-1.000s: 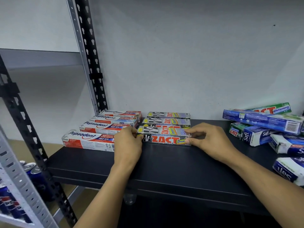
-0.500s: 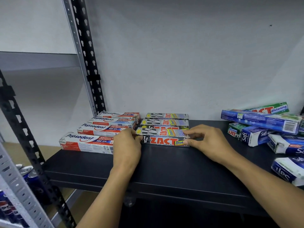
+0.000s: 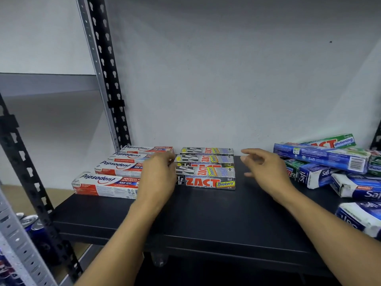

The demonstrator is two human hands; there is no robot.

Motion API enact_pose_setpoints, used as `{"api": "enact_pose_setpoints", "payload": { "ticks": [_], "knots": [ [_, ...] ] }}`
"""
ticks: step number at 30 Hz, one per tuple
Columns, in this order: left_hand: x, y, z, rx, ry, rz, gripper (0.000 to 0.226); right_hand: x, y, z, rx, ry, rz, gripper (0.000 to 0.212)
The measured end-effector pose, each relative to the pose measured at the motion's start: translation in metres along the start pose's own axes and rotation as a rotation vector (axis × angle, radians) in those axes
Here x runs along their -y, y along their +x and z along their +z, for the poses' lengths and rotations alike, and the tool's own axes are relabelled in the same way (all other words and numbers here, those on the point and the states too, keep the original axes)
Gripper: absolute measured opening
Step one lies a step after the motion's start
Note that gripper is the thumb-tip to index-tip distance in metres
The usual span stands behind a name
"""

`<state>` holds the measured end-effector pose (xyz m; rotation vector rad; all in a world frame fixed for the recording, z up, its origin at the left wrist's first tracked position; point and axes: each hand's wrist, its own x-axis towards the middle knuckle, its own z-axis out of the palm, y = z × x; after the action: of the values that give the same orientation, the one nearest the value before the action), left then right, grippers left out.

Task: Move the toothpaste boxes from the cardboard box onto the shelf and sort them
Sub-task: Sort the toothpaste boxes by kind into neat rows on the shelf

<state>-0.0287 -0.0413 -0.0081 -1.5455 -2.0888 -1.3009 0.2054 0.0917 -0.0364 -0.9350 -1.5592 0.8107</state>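
Observation:
On the black shelf (image 3: 206, 215) lie two neat rows of toothpaste boxes. Several red-and-white Pepsodent boxes (image 3: 103, 182) form the left row, and several grey Zact Smokers boxes (image 3: 206, 180) the row beside it. My left hand (image 3: 158, 178) hovers at the left end of the Zact row, fingers relaxed, holding nothing; whether it touches the boxes is unclear. My right hand (image 3: 266, 170) floats above the shelf to the right of the Zact row with fingers spread, apart from the boxes. The cardboard box is out of view.
A loose heap of blue Safi boxes (image 3: 321, 157) and a green Zact Whitening box (image 3: 334, 141) covers the shelf's right end. A perforated black upright (image 3: 107, 73) stands at the back left. Drink cans (image 3: 31, 223) sit on a lower shelf at the left.
Both hands have let go of the front Zact Smokers box, which now lies in its row. My right hand has lifted and moved to the right; my left hand has risen slightly.

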Motion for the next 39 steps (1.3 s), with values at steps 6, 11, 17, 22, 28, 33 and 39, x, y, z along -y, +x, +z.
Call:
{"api": "enact_pose_setpoints", "payload": {
  "ticks": [6, 11, 17, 22, 28, 33, 39],
  "knots": [
    [0.002, 0.069, 0.008, 0.335, 0.140, -0.026, 0.023, -0.012, 0.029, 0.008, 0.185, 0.028, 0.088, 0.020],
    [0.005, 0.076, 0.027, 0.512, 0.241, 0.045, 0.021, -0.026, 0.032, 0.014, 0.240, 0.000, 0.075, 0.019],
    [0.013, 0.075, 0.036, 0.457, 0.184, 0.025, 0.018, -0.027, 0.031, 0.015, 0.221, -0.046, 0.044, 0.020],
    [0.014, 0.073, 0.036, 0.456, 0.181, 0.039, 0.019, -0.027, 0.030, 0.014, 0.203, -0.051, 0.029, 0.020],
    [0.011, 0.040, 0.028, 0.252, 0.120, 0.139, 0.030, -0.013, 0.016, 0.008, 0.184, 0.082, 0.055, 0.016],
    [0.018, -0.015, 0.021, 0.247, 0.103, 0.279, 0.038, 0.002, -0.008, -0.006, 0.361, -0.057, 0.016, 0.027],
    [0.023, -0.012, 0.022, 0.249, 0.101, 0.320, 0.035, 0.008, -0.018, -0.003, 0.342, -0.267, -0.103, 0.019]
  ]
}}
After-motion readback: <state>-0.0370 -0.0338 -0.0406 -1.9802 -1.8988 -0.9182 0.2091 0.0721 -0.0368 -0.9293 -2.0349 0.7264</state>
